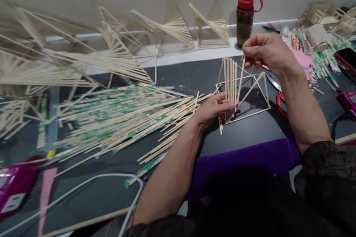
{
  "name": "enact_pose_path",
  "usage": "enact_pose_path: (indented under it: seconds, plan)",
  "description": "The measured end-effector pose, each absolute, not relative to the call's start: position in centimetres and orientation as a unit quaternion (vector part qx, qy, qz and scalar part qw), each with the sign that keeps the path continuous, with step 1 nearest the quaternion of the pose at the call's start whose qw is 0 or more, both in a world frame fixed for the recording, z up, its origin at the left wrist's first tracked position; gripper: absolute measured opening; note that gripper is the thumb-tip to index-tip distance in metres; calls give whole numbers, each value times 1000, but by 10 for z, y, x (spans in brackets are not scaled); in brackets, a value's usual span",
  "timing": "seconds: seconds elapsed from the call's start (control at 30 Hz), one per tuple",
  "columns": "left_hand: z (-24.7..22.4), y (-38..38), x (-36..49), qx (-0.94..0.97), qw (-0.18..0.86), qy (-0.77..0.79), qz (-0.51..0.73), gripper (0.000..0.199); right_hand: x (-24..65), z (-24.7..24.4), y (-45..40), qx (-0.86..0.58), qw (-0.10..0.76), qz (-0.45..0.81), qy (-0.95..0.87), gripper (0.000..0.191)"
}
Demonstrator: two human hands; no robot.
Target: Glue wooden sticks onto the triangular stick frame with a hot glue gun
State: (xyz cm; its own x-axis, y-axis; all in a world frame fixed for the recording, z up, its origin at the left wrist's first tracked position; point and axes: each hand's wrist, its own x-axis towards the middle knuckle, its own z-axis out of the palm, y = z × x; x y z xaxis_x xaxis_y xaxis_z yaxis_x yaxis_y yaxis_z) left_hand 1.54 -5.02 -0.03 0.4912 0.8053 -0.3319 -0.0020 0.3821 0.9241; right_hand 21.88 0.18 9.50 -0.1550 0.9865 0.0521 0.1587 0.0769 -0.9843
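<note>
Dark clothing [236, 207] is cropped below; right hand [265, 51] pinches a stick [241, 77]; left hand [210, 110], fingers [226, 107] partly hidden, grips a stick frame [249, 115].

No text can be read; green print on the stick wrappers [114, 108] is blurred.

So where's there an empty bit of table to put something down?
The dark tabletop has a bare patch inside the white cable's bend, right of the pink strip. A smaller one lies between the stick frame and the purple cloth. It's crowded around the wrapped chopsticks and, far right, near the phone.
</note>
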Motion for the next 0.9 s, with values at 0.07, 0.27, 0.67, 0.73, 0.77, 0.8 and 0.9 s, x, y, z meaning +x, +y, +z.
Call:
enact_pose_path:
  seconds: [0.07, 0.27, 0.67, 0.73, 0.77, 0.8, 0.9]
  plan:
    - [-2, -50, 16, 461, 735, 411, 280, 52, 217, 93, 3, -488, 422, 478, -597, 19]
    - [-7, -49, 17, 460, 745, 388, 288, 55, 213, 89, 6, -497, 406, 479, -598, 19]
    - [-12, -50, 16, 458, 733, 404, 299, 47, 210, 78, 11, -499, 401, 501, -582, 11]
    - [-12, -51, 17, 460, 728, 407, 303, 44, 210, 78, 10, -503, 400, 504, -577, 11]
    - [-12, -51, 17, 461, 727, 409, 304, 43, 210, 79, 10, -506, 399, 505, -575, 10]
    - [-11, -52, 18, 460, 726, 411, 305, 43, 210, 79, 10, -508, 398, 505, -573, 10]
    - [-9, -52, 20, 450, 725, 420, 309, 44, 211, 78, 11, -510, 398, 506, -571, 10]
